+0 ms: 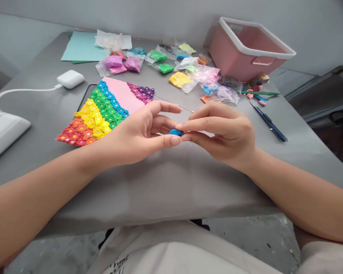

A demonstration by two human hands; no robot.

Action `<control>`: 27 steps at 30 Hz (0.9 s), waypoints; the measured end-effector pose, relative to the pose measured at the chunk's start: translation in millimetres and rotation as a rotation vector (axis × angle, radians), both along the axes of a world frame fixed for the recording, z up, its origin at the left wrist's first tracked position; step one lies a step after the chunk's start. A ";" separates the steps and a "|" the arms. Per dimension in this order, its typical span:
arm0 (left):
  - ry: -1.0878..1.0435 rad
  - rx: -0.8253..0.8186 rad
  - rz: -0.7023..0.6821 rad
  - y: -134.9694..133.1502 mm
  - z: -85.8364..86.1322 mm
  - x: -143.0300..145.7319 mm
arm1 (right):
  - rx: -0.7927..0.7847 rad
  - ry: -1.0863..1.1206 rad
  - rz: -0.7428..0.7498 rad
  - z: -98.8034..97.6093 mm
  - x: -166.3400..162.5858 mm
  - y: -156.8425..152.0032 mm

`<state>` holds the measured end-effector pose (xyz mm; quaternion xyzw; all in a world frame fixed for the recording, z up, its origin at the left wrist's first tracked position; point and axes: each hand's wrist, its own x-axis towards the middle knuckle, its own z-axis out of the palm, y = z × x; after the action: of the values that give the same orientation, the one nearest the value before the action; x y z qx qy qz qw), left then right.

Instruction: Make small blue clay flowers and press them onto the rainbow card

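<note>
A small lump of blue modelling clay [175, 132] is pinched between my two hands above the table's front half. My left hand [143, 131] has its thumb under the clay and its fingers curled behind it. From the other side, the thumb and fingertips of my right hand [225, 133] press on the same lump. Behind my left hand lies a pink sheet [118, 89] bearing rows of small clay flowers [103, 110] in red, orange, yellow, green, blue and purple. A strip of the sheet shows bare pink. Just beyond my fingers lies a thin metal tool [171, 102].
Several bags of coloured clay [178, 79] lie across the back. A pink bin [231, 49] stands back right, with a blue pen-like tool [270, 121] nearer. To the left are a white earbud case [70, 78] on a cable and light-blue sheets [81, 47].
</note>
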<state>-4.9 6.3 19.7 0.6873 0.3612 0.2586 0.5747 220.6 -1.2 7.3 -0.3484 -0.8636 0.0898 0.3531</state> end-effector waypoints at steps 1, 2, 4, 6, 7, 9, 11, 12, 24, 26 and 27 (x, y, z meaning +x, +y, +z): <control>-0.002 0.009 -0.009 0.1 0.2 -0.3 | 0.011 0.006 0.003 0.9 -0.3 -0.4; -0.003 0.023 -0.018 0.0 0.6 -0.3 | 0.023 0.012 0.004 1.8 -1.0 -0.9; 0.012 0.050 -0.032 -0.6 1.8 0.5 | 0.037 0.015 -0.009 3.5 -3.5 -2.3; 0.034 0.076 -0.036 -1.3 3.3 1.9 | 0.018 0.009 -0.033 4.4 -6.3 -3.3; 0.045 0.082 -0.031 -1.5 3.9 2.5 | -0.001 0.011 -0.043 4.4 -7.3 -3.4; 0.056 0.085 -0.013 -1.7 4.4 2.9 | -0.047 0.040 -0.066 3.6 -8.0 -2.5; 0.075 0.085 0.006 -1.7 4.0 2.6 | -0.097 0.104 -0.104 2.1 -6.8 -0.5; 0.087 0.087 0.013 -1.7 3.6 2.2 | -0.128 0.134 -0.125 1.5 -5.9 0.6; 0.032 0.003 0.019 -2.2 5.5 3.5 | -0.197 0.169 0.027 0.6 -6.5 0.9; 0.023 -0.010 0.025 -1.9 5.2 3.1 | -0.138 0.107 0.033 1.1 -5.9 0.7; 0.020 -0.015 0.029 -1.7 4.9 2.9 | -0.111 0.076 0.024 1.6 -5.6 0.6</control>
<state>-2.0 4.6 24.6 0.6801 0.3788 0.2573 0.5725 215.0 -0.6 8.9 -0.3535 -0.8474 0.1549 0.3646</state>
